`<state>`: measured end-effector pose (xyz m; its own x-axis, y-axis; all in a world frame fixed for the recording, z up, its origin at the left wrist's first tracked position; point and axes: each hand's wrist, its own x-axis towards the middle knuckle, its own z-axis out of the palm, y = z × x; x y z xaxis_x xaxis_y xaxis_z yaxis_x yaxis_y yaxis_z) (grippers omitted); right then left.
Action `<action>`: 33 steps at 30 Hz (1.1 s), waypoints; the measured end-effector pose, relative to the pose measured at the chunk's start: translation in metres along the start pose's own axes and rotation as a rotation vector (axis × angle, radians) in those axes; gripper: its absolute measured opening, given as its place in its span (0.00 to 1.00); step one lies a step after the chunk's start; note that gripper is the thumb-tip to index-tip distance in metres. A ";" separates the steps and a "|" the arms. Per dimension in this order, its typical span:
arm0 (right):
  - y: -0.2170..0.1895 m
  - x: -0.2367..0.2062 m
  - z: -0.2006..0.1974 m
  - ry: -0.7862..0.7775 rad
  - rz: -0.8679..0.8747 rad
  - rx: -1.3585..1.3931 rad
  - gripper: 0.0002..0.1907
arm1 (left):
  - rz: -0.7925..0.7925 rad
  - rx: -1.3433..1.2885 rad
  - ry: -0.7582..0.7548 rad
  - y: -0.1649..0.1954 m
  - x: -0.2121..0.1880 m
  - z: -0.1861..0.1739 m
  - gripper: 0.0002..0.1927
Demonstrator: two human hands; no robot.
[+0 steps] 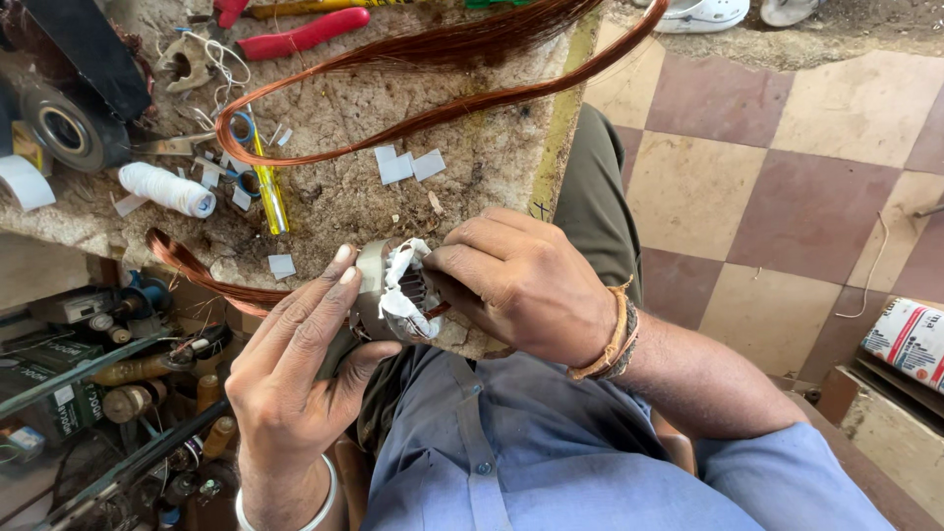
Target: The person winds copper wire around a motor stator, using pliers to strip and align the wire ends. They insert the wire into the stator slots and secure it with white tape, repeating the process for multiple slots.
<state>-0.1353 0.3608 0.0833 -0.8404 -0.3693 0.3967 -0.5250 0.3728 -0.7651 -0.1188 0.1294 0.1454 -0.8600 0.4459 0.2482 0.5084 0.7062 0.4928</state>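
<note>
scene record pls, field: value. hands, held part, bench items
left hand: left hand grips the outer shell of a small motor stator
right hand: right hand has fingertips at the stator's white paper slot liners
wire: copper wire loop on the workbench, a strand running toward the stator
bench items: white thread spool, yellow-handled screwdriver, red-handled pliers, paper scraps
floor: checkered tiles

Small repair workshop: rough worn worktop (393, 211) littered with copper wire coils (413, 113), red-handled pliers (300, 37), screwdriver (267, 192), thread spool (165, 189), paper scraps (408, 165); cluttered shelves of parts (108, 393) underneath; checkered tile floor (777, 187).
</note>
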 end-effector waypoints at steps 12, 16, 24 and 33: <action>-0.003 0.000 -0.004 -0.067 -0.085 -0.085 0.14 | -0.004 -0.011 -0.002 -0.001 -0.001 0.002 0.28; -0.012 0.003 0.001 -0.013 0.043 -0.054 0.11 | 0.003 -0.017 -0.003 0.000 -0.001 0.002 0.28; -0.014 0.005 -0.001 -0.074 -0.036 -0.109 0.11 | -0.004 -0.006 -0.015 0.002 0.001 -0.001 0.28; -0.015 0.001 -0.011 -0.030 0.163 0.047 0.17 | -0.015 -0.013 0.007 0.000 0.002 -0.002 0.28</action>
<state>-0.1295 0.3639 0.1007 -0.9089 -0.3332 0.2508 -0.3750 0.3899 -0.8410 -0.1210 0.1294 0.1475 -0.8679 0.4314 0.2462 0.4947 0.7059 0.5069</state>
